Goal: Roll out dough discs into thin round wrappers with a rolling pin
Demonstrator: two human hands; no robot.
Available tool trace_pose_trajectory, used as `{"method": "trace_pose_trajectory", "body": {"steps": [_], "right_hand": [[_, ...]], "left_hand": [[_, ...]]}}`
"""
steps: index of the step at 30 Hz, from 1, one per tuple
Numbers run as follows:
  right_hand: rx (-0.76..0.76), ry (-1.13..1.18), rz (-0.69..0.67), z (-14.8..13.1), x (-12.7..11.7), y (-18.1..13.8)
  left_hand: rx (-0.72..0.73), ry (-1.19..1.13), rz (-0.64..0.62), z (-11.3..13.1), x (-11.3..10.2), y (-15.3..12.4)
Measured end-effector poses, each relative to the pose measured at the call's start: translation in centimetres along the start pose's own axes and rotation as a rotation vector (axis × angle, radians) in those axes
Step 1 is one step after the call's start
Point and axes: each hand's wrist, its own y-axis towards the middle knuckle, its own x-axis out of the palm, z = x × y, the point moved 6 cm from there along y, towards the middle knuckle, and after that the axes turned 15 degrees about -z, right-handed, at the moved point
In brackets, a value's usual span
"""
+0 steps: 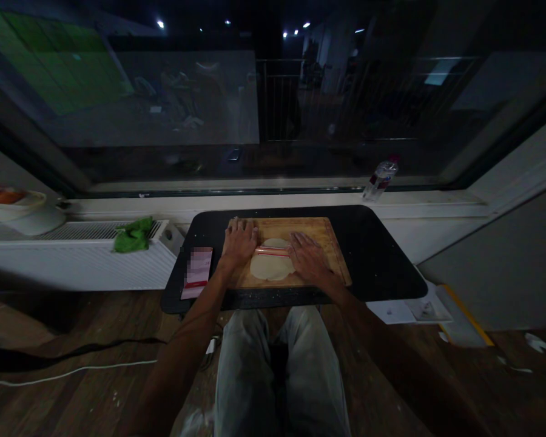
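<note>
A flat round of pale dough [272, 268] lies on a wooden cutting board [330, 243] on a small black table [377, 255]. A thin pink rolling pin [273, 251] lies across the dough's far half. My left hand [239, 241] rests flat on the pin's left end, fingers stretched out. My right hand [307, 257] lies flat on its right end, fingers extended too. Both palms press down on the pin rather than wrap round it.
A pink packet [197, 272] lies at the table's left edge. A plastic water bottle [379, 178] stands on the window sill behind. A green cloth [133, 235] sits on the white radiator at left, near a bowl [20, 209]. Cables run across the wooden floor.
</note>
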Motion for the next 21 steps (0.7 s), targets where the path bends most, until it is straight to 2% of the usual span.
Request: {"method": "trace_pose_trajectory", "body": {"steps": [9,21], "right_hand": [[-0.014,-0.009,0.046,-1.0,0.6,-2.0],[-0.010,0.007,0.130,-2.1,1.8,-4.5]], "left_hand": [[-0.025,-0.018,0.013,0.2,0.4,-2.5],[0.035,0.014,0.064,0.4,1.3,-6.1]]}}
